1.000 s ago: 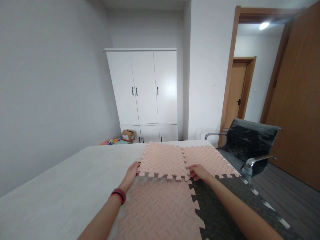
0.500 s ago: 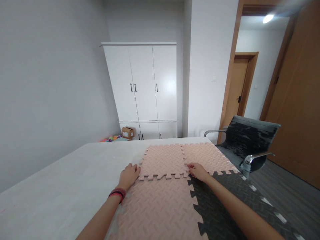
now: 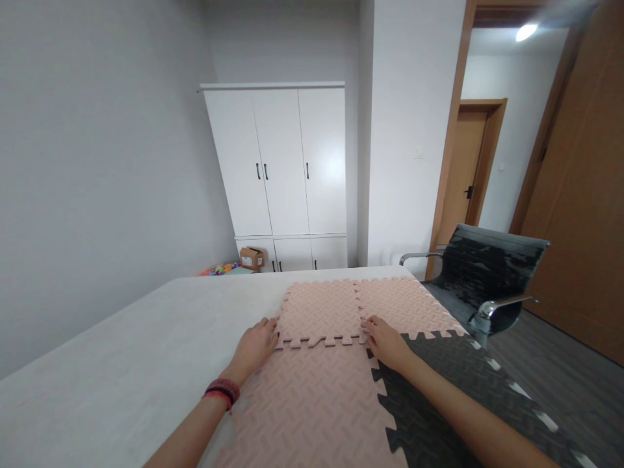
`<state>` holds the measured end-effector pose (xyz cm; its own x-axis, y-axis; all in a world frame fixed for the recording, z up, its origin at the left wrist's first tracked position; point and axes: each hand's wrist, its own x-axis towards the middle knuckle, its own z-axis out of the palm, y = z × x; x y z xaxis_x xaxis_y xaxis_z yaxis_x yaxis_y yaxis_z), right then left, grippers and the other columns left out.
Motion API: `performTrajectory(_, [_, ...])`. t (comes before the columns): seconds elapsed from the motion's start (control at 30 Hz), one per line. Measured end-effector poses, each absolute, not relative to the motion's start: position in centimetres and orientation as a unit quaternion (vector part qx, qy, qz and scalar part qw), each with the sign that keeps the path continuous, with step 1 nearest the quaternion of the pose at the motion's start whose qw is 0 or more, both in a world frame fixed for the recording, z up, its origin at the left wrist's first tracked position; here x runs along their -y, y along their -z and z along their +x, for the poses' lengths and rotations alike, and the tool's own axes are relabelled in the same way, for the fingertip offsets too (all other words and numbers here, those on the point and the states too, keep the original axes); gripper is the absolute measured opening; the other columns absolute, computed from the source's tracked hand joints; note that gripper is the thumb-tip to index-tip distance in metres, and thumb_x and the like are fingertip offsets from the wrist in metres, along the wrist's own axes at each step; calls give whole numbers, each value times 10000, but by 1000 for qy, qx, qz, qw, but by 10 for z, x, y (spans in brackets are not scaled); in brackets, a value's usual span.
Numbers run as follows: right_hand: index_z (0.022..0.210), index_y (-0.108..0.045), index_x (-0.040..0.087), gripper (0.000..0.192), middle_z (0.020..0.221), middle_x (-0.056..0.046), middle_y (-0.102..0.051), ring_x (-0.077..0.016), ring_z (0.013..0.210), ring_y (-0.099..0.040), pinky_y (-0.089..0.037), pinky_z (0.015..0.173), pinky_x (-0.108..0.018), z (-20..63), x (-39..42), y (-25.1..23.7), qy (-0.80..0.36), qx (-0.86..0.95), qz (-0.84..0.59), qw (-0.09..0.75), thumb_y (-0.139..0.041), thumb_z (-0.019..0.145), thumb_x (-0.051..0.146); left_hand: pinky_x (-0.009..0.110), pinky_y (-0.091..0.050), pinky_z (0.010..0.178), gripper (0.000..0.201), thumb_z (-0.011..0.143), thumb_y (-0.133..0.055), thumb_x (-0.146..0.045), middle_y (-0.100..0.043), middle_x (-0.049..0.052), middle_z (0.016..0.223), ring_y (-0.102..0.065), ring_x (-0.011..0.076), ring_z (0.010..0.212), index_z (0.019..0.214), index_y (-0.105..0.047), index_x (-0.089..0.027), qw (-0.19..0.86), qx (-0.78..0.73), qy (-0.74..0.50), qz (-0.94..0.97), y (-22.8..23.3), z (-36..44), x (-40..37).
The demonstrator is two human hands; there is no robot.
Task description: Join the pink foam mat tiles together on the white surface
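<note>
the far-left pink foam mat tile (image 3: pixel 320 311) lies flat on the white table (image 3: pixel 146 351), its toothed near edge meeting the big near pink tile (image 3: pixel 312 403) and its right edge locked into the far-right pink tile (image 3: pixel 404 305). it is roughly square, so no long axis shows; its herringbone face is up and its edges run square with the table.

the left hand (image 3: pixel 256 348) lies flat, fingers spread, at the tile's near left corner, fingertips touching the edge, holding nothing. the right hand (image 3: pixel 387 339) lies palm down on the joint where the pink tiles meet the dark grey tile (image 3: pixel 439 396), fingers loosely bent, pressing and not gripping.

a second ago the tile's near edge was lifted and overlapped the near tile, pinched at both corners; now it sits down in the seam, and both hands have flattened. a grey office chair (image 3: pixel 482 279) stands beside the table, a white wardrobe (image 3: pixel 283 169) behind.
</note>
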<state>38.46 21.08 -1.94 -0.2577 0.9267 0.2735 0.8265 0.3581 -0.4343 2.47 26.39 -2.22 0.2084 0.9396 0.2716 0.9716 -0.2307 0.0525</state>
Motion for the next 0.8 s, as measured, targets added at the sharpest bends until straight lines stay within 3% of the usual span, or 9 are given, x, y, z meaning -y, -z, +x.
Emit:
performTrajectory(0.13, [1102,-606,180,353,1122,-96,-579,-196,1047,-540,-402,919,-297,378,-191,19,-59,827,-519,206,-384,835,116,297,-400,829,276,833,-364,-214,-635,81,977,-596,192,908,1012,-573,-190,33,575,143,-805,26,27,-245])
performTrajectory(0.33, [1156,-586,148,367,1146,-113,-578,-188,1065,-546,-409,947,-282,377,-186,29,-81,826,-505,235,-358,868,147,284,-390,872,307,800,-415,-204,-623,54,1041,-574,181,971,1039,-604,-244,22,533,151,-832,22,27,-230])
performTrajectory(0.63, [1270,-502,109,431,1304,-159,-496,-239,1211,-449,-372,1023,-367,371,-182,52,-2,828,-521,207,-345,868,117,449,-312,906,357,793,-379,-156,-600,83,1102,-545,258,1010,1045,-609,-262,62,544,136,-826,29,36,-223])
performTrajectory(0.8, [1286,-480,72,463,1316,-186,-478,-262,1203,-446,-393,1006,-398,369,-183,55,10,832,-520,194,-351,842,85,323,-370,865,372,773,-367,-96,-605,62,1065,-556,186,989,1012,-616,-236,41,536,137,-832,31,38,-223])
